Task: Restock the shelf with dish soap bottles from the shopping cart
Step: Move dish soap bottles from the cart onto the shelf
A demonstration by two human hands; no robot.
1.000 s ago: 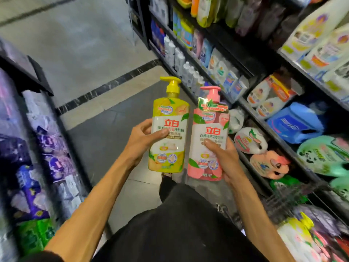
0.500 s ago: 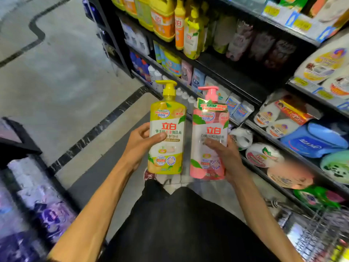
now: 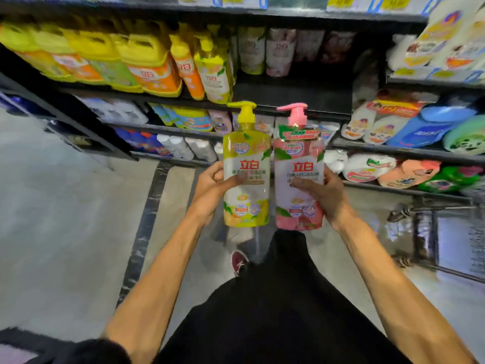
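My left hand (image 3: 211,191) grips a yellow pump bottle of dish soap (image 3: 246,164) upright, thumb across its white label. Beside it, almost touching, my right hand (image 3: 324,195) holds a pink pump bottle of dish soap (image 3: 299,158) upright. Both bottles hang in front of the black store shelf (image 3: 288,94), at the height of its middle boards. On that board, yellow and orange dish soap bottles (image 3: 210,72) stand at the left, with a dark gap (image 3: 294,85) to their right. The wire shopping cart (image 3: 446,237) stands at the lower right, blurred.
Large yellow jugs (image 3: 105,59) fill the upper left of the shelf. Refill pouches and blue detergent jugs (image 3: 425,127) lie on the right boards. Small bottles line the lower shelves. The grey aisle floor (image 3: 65,219) spreads to the left; my dark trousers and a red shoe (image 3: 238,261) are below.
The view has swung right and up to face the shelf squarely. Both hands keep the two bottles side by side, now closer to the shelf. The opposite aisle rack has left the view.
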